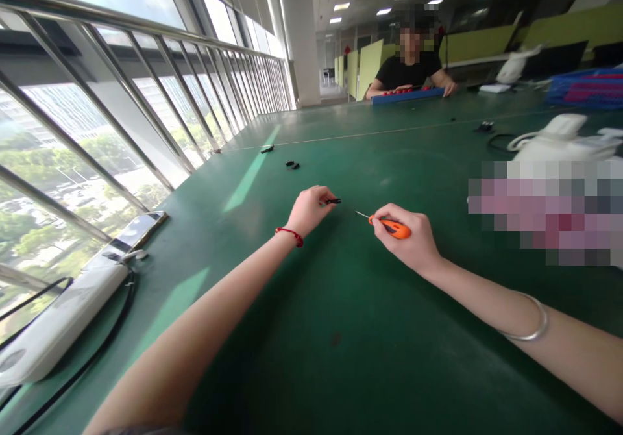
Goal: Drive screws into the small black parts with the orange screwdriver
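Left hand: my left hand (307, 211) sits left of centre on the dark green matted counter (341, 331), a red cord bracelet (290, 234) at the wrist.
Left fingers: my fingers (325, 196) are pinched shut on a small black cylindrical part (333, 200), which juts out to the right of the fingertips, just above the counter surface.
Part axis: as far as I can tell, its long axis runs roughly level, left to right, with the free end facing the other hand; it is too small to make out any hole or slot.
Gap: a short stretch of bare counter separates the part's free end from the tool tip; near, but not touching.
Tool: a small orange-handled screwdriver with a thin metal shaft (389, 226) points up and to the left, its tip aimed at the black part and lying slightly lower than it.
Right hand: my right hand (407, 240) is closed around the orange handle, thumb on top; a silver bangle (530, 321) rides the forearm.
Nearer hand: the left already holds the part; the right carries only the tool.
Judgement: the two axes look almost in line, the shaft tilted a little against the part.
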`<state>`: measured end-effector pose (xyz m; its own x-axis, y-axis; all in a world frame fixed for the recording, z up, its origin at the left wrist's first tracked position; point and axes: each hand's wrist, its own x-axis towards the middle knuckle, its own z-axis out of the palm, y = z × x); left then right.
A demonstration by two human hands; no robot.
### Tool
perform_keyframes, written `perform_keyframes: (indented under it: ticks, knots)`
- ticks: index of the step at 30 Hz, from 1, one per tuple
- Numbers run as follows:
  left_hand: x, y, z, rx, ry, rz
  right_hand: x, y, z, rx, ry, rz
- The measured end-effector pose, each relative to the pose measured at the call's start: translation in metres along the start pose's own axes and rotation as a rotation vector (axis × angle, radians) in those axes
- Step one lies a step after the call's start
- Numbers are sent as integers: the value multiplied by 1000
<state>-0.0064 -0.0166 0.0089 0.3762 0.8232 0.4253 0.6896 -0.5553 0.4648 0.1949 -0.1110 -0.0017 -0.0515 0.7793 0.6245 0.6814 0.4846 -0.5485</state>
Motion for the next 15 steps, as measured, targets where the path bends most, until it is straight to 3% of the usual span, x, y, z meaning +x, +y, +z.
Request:
perform_keyframes:
  ticks: [5,15]
  knots:
    - [3,3,29,-77,20,25,2,2,-1,51,34,38]
    - [-3,4,29,-65,14,35,0,0,-1,99,29,-54]
